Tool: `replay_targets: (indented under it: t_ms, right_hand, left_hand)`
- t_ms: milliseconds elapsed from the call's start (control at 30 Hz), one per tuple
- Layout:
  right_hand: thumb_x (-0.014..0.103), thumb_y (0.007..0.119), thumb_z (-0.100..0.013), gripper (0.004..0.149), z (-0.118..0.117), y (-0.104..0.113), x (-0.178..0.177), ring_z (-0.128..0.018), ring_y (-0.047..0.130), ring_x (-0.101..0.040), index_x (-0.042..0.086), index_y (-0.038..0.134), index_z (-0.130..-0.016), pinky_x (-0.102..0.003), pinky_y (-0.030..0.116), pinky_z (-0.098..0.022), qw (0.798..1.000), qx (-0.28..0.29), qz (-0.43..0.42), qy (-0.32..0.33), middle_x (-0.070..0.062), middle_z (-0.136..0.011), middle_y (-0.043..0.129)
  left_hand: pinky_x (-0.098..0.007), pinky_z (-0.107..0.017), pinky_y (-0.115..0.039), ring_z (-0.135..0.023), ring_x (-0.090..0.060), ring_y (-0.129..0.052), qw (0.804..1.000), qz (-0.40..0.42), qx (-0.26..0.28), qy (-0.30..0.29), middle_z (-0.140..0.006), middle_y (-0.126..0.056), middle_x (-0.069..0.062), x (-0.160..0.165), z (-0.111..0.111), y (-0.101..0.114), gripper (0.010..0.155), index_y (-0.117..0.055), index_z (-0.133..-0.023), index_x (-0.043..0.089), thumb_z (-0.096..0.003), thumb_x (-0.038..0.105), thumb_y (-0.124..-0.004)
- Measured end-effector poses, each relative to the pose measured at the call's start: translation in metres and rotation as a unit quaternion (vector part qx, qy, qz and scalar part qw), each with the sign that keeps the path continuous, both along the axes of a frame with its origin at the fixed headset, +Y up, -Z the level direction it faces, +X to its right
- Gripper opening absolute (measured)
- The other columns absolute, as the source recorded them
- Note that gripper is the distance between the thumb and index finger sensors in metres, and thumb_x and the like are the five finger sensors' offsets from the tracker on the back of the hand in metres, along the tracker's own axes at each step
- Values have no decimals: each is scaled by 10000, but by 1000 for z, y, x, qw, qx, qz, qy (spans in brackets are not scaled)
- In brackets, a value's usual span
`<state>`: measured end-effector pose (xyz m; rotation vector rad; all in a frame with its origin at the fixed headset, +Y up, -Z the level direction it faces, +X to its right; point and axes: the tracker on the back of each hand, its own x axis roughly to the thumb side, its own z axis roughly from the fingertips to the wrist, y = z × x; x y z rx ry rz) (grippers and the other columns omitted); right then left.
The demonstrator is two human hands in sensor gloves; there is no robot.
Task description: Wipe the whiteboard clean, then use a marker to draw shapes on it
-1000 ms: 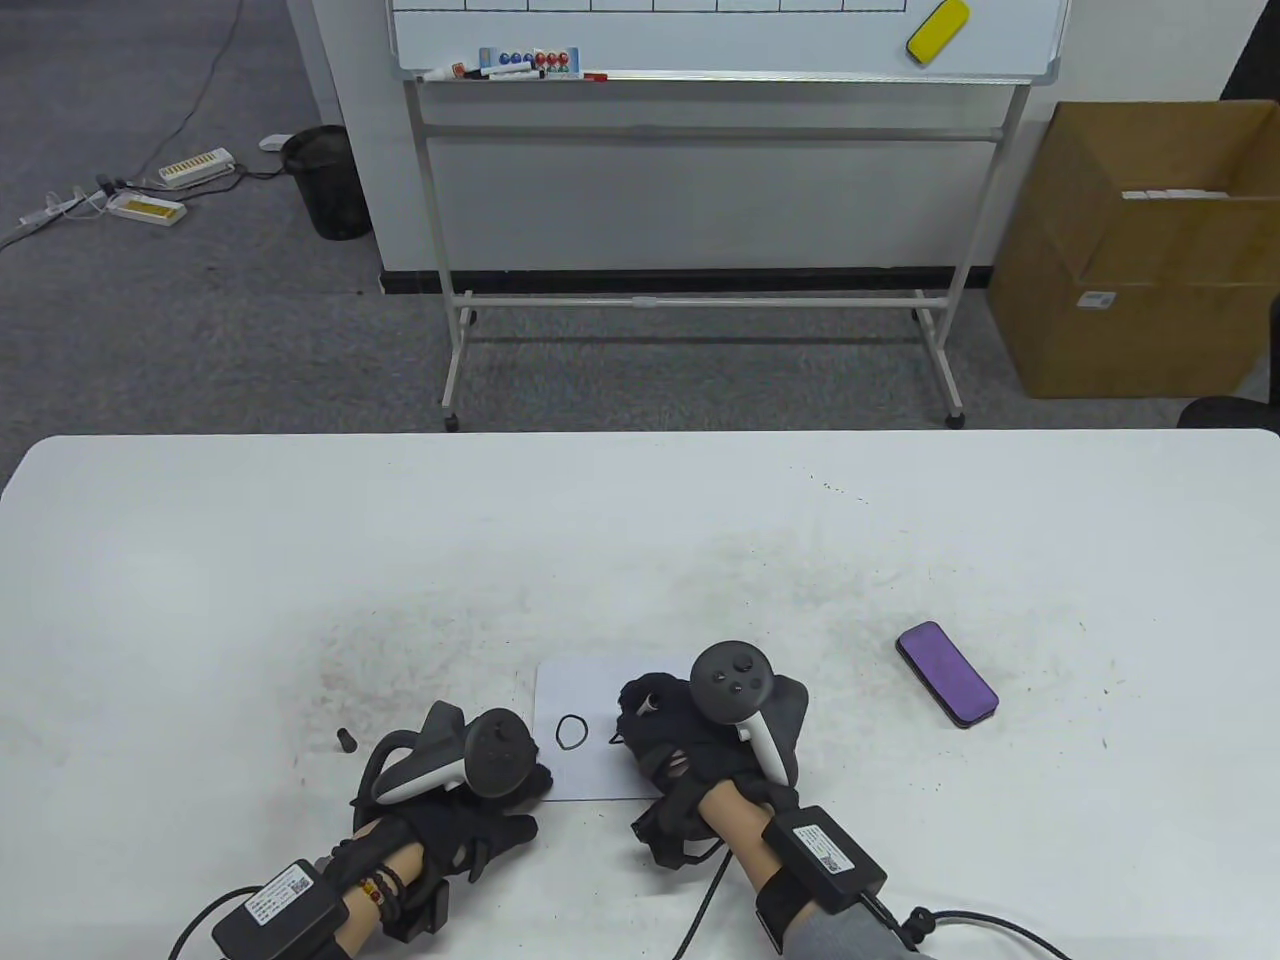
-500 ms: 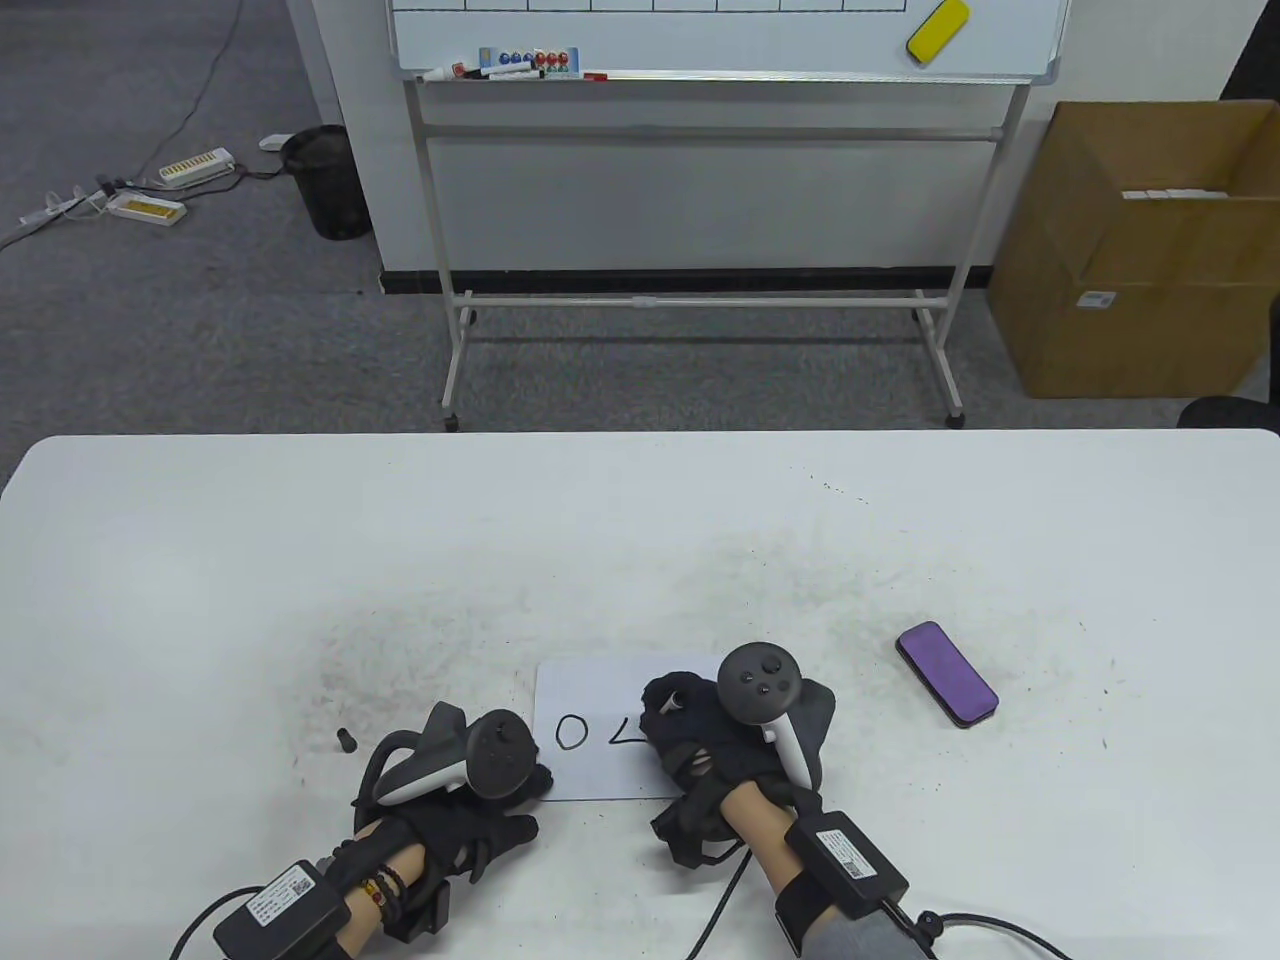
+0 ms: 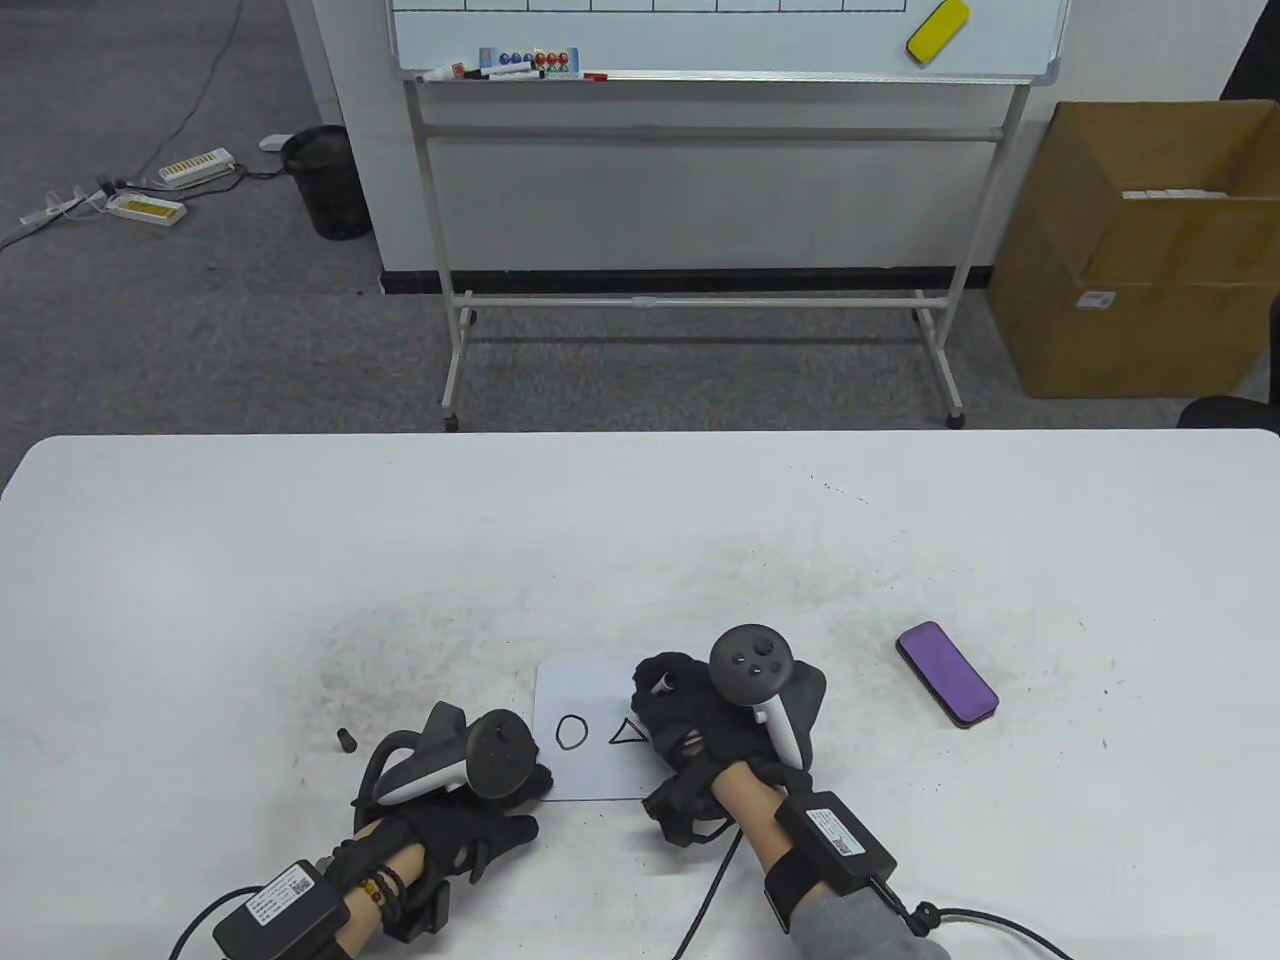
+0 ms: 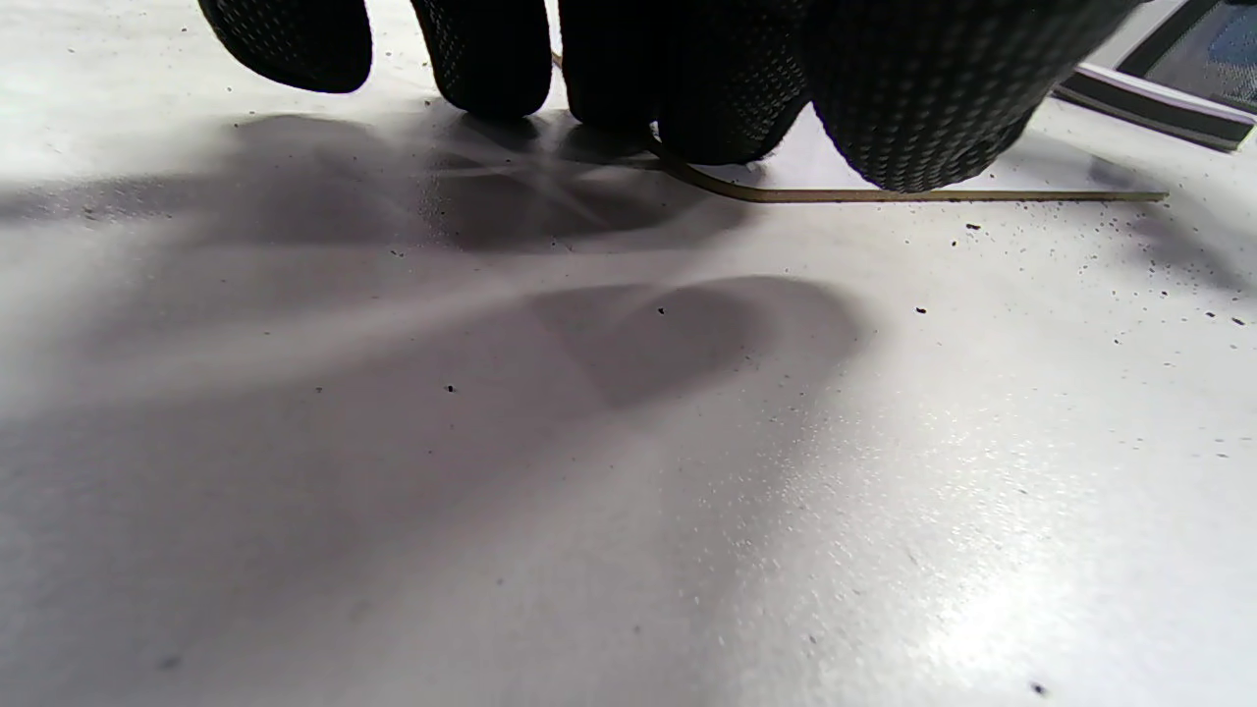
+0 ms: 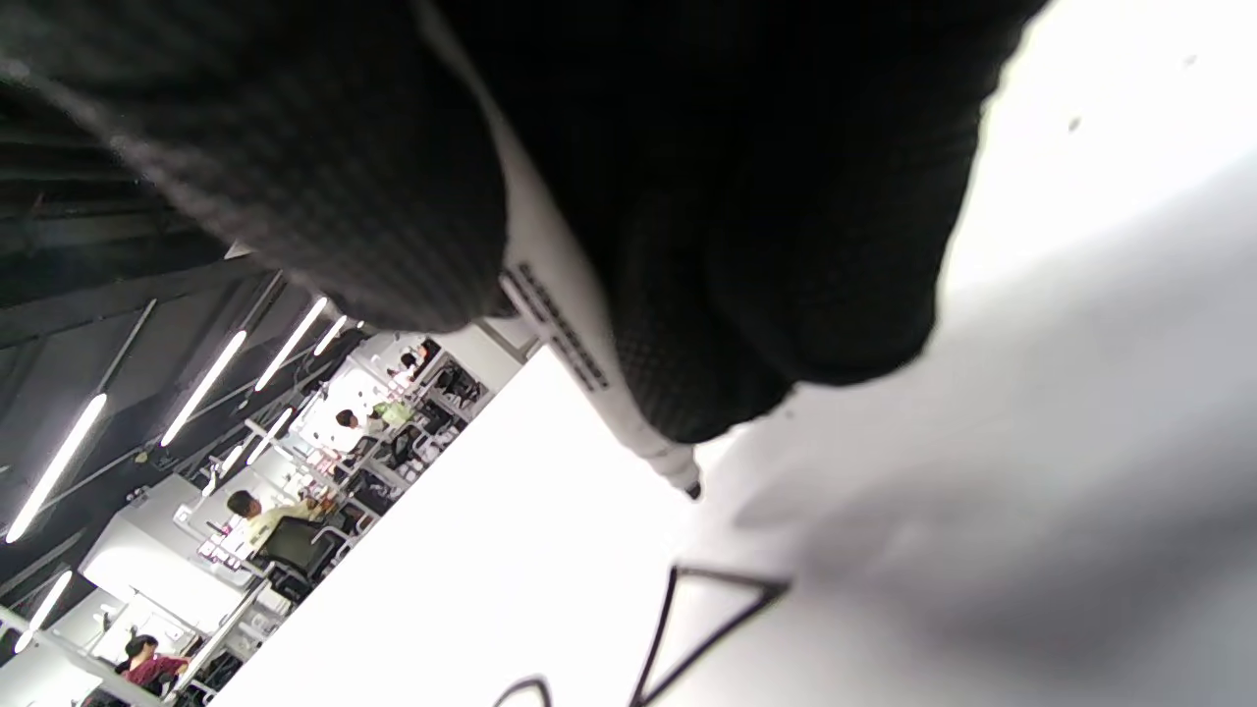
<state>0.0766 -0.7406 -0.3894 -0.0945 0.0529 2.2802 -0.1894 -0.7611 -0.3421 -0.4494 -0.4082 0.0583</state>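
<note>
A small white board [image 3: 590, 690] lies flat on the table near its front edge, with a black circle [image 3: 571, 732] and a black triangle [image 3: 628, 735] drawn on it. My right hand [image 3: 690, 725] grips a white marker [image 5: 579, 344] over the board's right part, its tip [image 5: 693, 489] just off the surface beside the triangle [image 5: 707, 619]. My left hand [image 3: 470, 800] lies flat at the board's lower left corner, fingertips [image 4: 727, 108] pressing on the board's edge [image 4: 933, 195]. A black marker cap [image 3: 346, 740] lies left of the left hand.
A purple eraser [image 3: 946, 672] lies on the table to the right. Behind the table stands a large whiteboard on a wheeled frame [image 3: 700, 300] with markers and a yellow eraser [image 3: 937, 30]. A cardboard box [image 3: 1140, 250] and a black bin [image 3: 328, 180] stand on the floor.
The right hand has drawn a triangle beside the circle: one second ago only the circle showed, half a second ago two strokes, now it is closed. The left hand has not moved.
</note>
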Motion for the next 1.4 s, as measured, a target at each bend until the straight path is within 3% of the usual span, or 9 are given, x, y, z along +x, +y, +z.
replay_targets:
  t_ms: [200, 533, 867, 1000, 1400]
  right_hand:
    - [351, 970, -328, 429, 0, -2, 17, -535, 1152, -297, 247, 942, -743, -356, 992, -379, 1000, -2, 11, -20, -113, -770, 988]
    - [340, 970, -331, 436, 1, -8, 18, -562, 1143, -296, 251, 930, -756, -358, 986, -399, 1000, -12, 22, -11, -109, -790, 975]
    - [383, 961, -328, 428, 5, -5, 19, -498, 1158, -281, 237, 947, -729, -343, 998, -351, 999, -28, 42, 9, -105, -737, 1005]
    - [367, 962, -329, 434, 0, -2, 22, -516, 1154, -293, 238, 939, -742, -353, 993, -364, 1000, 8, 0, -29, -114, -759, 991]
    - [361, 961, -330, 438, -4, -10, 32, -529, 1154, -293, 235, 934, -749, -355, 991, -375, 998, -8, 23, -51, -115, -767, 988]
  left_hand:
    - [-642, -764, -540, -1121, -333, -528, 1000, -3, 2, -1, -1182, -515, 26, 0, 0, 0, 633, -658, -998, 302, -402, 491, -756]
    - [-641, -763, -542, -1122, -331, -527, 1000, -7, 3, -1, -1183, -512, 26, 1, 1, 0, 638, -656, -996, 305, -395, 493, -757]
    - [-638, -760, -552, -1118, -329, -541, 1000, -10, 9, -2, -1180, -520, 21, 3, 2, 0, 637, -659, -994, 302, -395, 494, -755]
    - [-639, -759, -552, -1118, -330, -539, 1000, -11, 9, -2, -1181, -516, 20, 3, 2, 0, 638, -658, -995, 300, -395, 494, -755]
    - [-641, -760, -549, -1120, -328, -535, 1000, -11, 7, -3, -1182, -514, 19, 2, 2, 0, 637, -657, -994, 303, -395, 495, -755]
